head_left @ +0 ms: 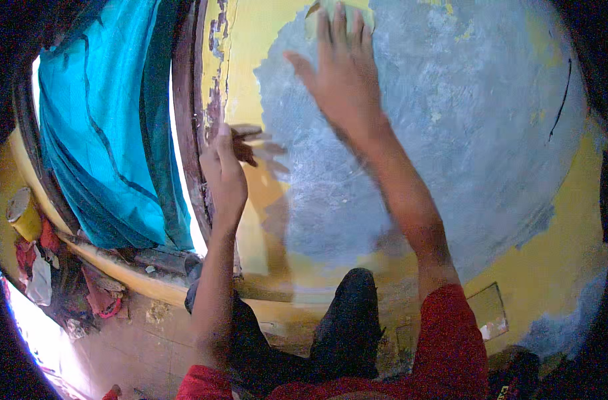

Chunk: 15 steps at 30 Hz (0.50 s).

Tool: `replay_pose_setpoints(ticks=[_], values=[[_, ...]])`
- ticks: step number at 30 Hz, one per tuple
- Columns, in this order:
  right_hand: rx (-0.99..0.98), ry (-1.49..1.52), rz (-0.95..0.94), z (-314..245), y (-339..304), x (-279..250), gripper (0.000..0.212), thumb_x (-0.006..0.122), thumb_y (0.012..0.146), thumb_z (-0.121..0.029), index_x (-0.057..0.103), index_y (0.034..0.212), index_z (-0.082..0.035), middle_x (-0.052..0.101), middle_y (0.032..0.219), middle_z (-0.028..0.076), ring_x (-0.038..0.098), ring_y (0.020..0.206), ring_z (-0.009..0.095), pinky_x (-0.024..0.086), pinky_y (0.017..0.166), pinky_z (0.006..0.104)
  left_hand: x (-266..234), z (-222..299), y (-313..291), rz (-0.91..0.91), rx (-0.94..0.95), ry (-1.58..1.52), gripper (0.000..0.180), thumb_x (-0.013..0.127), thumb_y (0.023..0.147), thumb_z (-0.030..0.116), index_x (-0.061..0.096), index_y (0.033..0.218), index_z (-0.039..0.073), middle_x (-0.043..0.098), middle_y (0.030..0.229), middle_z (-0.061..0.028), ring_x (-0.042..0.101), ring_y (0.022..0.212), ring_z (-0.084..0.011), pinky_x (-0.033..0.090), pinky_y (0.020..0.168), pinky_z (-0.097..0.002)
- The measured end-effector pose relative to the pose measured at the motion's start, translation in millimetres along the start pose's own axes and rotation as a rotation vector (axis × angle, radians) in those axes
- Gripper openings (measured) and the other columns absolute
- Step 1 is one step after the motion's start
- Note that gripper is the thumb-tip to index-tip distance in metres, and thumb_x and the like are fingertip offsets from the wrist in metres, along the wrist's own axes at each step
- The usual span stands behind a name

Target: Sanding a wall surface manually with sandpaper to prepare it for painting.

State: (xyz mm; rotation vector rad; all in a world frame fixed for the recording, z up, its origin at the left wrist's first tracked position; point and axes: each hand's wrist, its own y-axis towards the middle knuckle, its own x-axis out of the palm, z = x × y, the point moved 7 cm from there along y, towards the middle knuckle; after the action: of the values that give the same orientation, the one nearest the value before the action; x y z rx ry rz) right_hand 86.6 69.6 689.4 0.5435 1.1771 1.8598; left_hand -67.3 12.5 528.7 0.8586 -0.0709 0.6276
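Observation:
My right hand (347,80) reaches up with its arm extended, the fingers long and nearly flat. Under those fingers a pale yellow-green sheet (365,16) with one dark corner is pressed to the wall; its exact kind is unclear. The wall around it carries a large grey-blue coat (410,147) over yellow paint (250,57). My left hand (225,175) is raised at the dark, chipped frame edge (200,113), its fingers apart and partly bent, with nothing visible in them. Whether it touches the frame I cannot tell. Its shadow falls on the wall.
A turquoise curtain (110,133) hangs in the opening on the left. Below it runs a ledge (157,283). A yellow bucket (24,215) and heaped cloths (44,273) lie at the far left. My dark-trousered knee (354,300) is close to the wall's lower part.

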Motion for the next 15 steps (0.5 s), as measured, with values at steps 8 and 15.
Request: replay_pose_setpoints(ticks=[8, 15], values=[[-0.166, 0.015, -0.079, 2, -2, 6, 0.081, 0.06, 0.098, -0.055, 0.045, 0.148, 0.007, 0.046, 0.153, 0.029, 0.038, 0.144, 0.05, 0.028, 0.123, 0.0556, -8, -67, -38, 0.015, -0.101, -0.028, 0.062, 0.036, 0.113, 0.036, 0.069, 0.08, -0.003, 0.067, 0.067, -0.0093, 0.059, 0.055, -0.0149, 0.045, 0.052, -0.0278], [-0.052, -0.02, -0.058, 22, 13, 10, 0.086, 0.061, 0.097, -0.057, 0.043, 0.151, 0.007, 0.039, 0.161, 0.024, 0.032, 0.149, 0.05, 0.026, 0.125, 0.055, -2, -77, -62, -0.194, -0.14, -0.122, 0.063, 0.038, 0.114, 0.037, 0.065, 0.071, -0.001, 0.06, 0.058, -0.007, 0.054, 0.05, -0.0134, 0.042, 0.048, -0.028]])
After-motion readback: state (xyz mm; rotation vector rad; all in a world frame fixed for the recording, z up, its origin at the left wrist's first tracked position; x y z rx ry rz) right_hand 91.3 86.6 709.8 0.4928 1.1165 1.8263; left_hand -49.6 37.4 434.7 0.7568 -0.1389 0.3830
